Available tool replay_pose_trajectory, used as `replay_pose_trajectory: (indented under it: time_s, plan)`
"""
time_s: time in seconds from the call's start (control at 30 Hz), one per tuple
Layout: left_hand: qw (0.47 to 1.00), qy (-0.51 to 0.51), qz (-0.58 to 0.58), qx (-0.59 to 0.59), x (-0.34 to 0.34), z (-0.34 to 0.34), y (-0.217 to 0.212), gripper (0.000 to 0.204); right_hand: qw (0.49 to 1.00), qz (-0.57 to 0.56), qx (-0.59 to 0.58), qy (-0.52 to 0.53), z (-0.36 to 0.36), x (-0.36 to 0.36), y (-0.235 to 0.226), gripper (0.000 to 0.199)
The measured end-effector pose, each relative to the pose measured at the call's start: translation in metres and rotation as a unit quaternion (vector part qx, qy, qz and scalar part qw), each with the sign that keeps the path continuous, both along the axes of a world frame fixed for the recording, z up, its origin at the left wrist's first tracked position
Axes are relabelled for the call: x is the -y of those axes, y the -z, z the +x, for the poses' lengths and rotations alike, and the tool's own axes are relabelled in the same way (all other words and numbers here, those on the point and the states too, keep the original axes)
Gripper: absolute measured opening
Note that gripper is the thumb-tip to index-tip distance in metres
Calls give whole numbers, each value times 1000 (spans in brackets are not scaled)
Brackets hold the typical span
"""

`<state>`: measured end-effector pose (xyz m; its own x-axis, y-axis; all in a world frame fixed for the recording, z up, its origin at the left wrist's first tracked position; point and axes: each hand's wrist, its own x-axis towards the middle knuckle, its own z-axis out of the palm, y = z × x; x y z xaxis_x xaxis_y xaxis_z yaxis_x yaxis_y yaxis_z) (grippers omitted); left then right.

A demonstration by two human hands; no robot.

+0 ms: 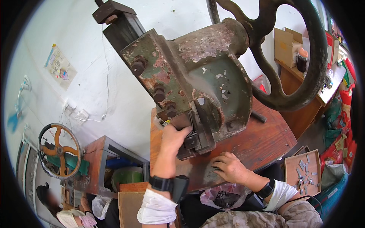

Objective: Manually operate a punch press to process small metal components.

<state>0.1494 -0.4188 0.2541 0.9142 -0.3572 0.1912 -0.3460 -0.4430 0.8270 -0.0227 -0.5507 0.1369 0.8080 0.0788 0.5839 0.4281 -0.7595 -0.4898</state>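
Observation:
A heavy, worn hand press with chipped green paint stands on a reddish wooden table. My left hand reaches into the lower jaw of the press, thumb and fingers bent around the dark metal block there. Whatever lies between those fingers is hidden. Lower and to the right, my right hand rests at the table's near edge. Its fingers are loosely curled and apart, touching the wood beside some small dark marks or bits, and nothing shows in them.
Overhead right looms the press's large handwheel. Below the table edge sits a plastic bag of dark metal pieces. A wooden tray at right holds several small grey pieces. Another person works at far left near a second handwheel.

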Motion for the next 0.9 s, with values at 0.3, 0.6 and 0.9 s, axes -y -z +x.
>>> replay_pose_trajectory:
  time_s: [0.3, 0.6, 0.9]
  plan:
    - [981, 21, 11, 192, -23, 19, 55, 28, 989, 120, 90, 3, 10, 7, -41, 24]
    - [978, 66, -5, 196, -21, 22, 58, 42, 988, 65, 83, 113, 101, 1, -71, 55]
    - [979, 80, 8, 188, -26, 23, 61, 43, 986, 139, -23, 89, 120, 3, -78, 70]
